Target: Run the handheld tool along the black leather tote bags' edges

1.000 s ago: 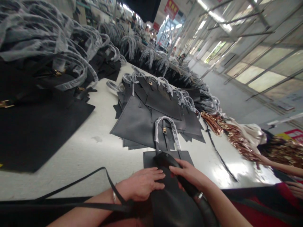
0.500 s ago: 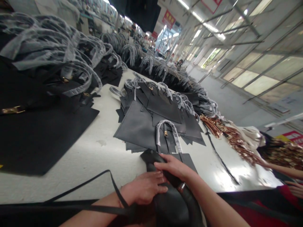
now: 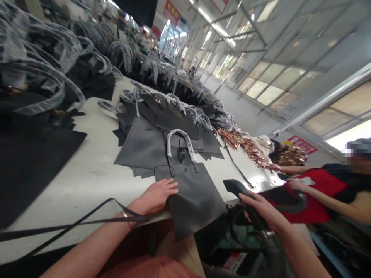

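Note:
A black bag panel [image 3: 197,193] with a plastic-wrapped handle [image 3: 177,133] and a small strap lies at the front edge of the pale table [image 3: 116,189], its lower end hanging over. My left hand [image 3: 160,195] rests flat on the panel's left side, fingers stretched out. To the right of the panel, my right hand [image 3: 257,206] is wrapped round a black hand tool [image 3: 237,187] with a flat nozzle and a thick hose, held off the panel. A thin black strap [image 3: 87,222] crosses my left forearm.
Black panels with wrapped handles [image 3: 145,139] lie stacked behind; another pile [image 3: 37,154] is at left. Brown straps with gold metal parts [image 3: 249,150] lie at right, near a person in red and black [image 3: 321,189] holding a similar tool.
The tool in my right hand has moved right, off the panel, uncovering it. My left hand now lies apart from my right hand. The view has turned right, showing more of the person there.

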The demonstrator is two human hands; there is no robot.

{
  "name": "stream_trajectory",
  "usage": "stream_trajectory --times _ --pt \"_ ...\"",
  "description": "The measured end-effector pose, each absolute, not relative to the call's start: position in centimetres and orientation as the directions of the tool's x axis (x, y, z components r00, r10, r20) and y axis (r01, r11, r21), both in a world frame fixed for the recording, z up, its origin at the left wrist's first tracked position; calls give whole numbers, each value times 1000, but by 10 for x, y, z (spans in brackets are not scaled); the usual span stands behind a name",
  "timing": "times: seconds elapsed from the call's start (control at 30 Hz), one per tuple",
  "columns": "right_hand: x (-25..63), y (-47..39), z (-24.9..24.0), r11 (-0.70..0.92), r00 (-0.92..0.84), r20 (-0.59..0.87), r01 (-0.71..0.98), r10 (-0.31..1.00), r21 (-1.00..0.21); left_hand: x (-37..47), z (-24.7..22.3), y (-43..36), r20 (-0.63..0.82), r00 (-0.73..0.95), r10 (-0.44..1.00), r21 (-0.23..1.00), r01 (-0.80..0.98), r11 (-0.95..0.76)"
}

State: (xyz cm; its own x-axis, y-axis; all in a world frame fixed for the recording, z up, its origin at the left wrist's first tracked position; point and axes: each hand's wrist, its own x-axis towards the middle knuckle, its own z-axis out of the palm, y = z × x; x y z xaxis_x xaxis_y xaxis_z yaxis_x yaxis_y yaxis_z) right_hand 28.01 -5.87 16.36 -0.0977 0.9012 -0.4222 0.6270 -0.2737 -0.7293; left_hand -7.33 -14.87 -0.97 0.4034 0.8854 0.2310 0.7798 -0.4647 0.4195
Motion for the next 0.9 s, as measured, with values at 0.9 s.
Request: stream_trajectory --times 0.9 --pt "253 -76 84 -237 -374 -477 532 795 -813 -110 -24 -203 257 -545 798 817 563 121"
